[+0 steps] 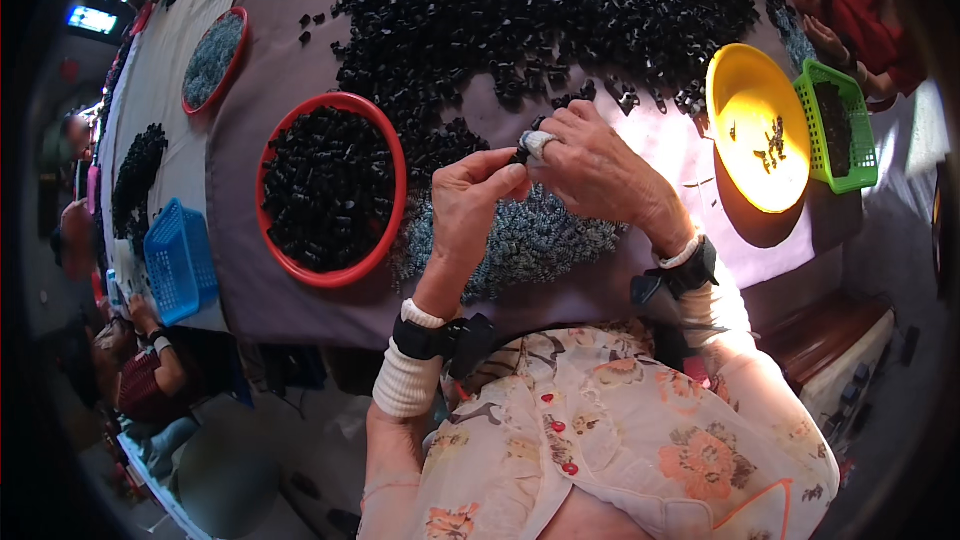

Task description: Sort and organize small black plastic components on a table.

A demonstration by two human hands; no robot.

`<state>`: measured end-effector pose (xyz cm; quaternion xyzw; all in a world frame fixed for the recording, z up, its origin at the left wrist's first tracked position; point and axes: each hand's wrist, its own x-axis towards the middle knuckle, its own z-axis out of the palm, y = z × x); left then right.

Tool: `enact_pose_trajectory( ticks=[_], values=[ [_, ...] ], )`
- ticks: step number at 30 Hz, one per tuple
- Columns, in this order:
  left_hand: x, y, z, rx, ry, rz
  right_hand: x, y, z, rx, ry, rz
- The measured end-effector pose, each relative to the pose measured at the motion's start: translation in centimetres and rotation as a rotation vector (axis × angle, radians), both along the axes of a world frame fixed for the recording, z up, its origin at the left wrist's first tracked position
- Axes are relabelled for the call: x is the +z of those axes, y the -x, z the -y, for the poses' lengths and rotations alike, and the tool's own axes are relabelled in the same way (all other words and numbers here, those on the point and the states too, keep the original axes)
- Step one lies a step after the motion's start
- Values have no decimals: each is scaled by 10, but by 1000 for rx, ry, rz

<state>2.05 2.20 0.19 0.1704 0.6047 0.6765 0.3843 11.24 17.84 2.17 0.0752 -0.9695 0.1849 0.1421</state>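
Observation:
Above the middle of the table, my left hand (468,202) and my right hand (603,168) meet, fingers closed in a pinch. Between their fingertips shows a small black plastic piece (520,155), mostly covered. White wrapping goes round one finger of the right hand. Under my hands lies a heap of small grey-blue ribbed pieces (545,240). Just beyond spreads a large pile of loose black pieces (540,25). Left of my left hand stands a red-rimmed round basin (399,180) full of similar black pieces.
At the right are a yellow basin (740,90) with a few dark pieces and a green basket (858,165). A smaller red basin (243,30) and a blue basket (180,260) stand left. Other people sit at the left and far right.

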Motion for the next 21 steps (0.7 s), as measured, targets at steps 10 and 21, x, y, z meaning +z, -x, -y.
enact_pose_trajectory(
  ticks=[10, 21],
  values=[
    [-3, -3, -2, -18, -82, 253, -10, 4, 1, -99, 49, -164],
    [-8, -8, -2, -8, -102, 258, -8, 7, 4, -93, 127, -140]
  ],
)
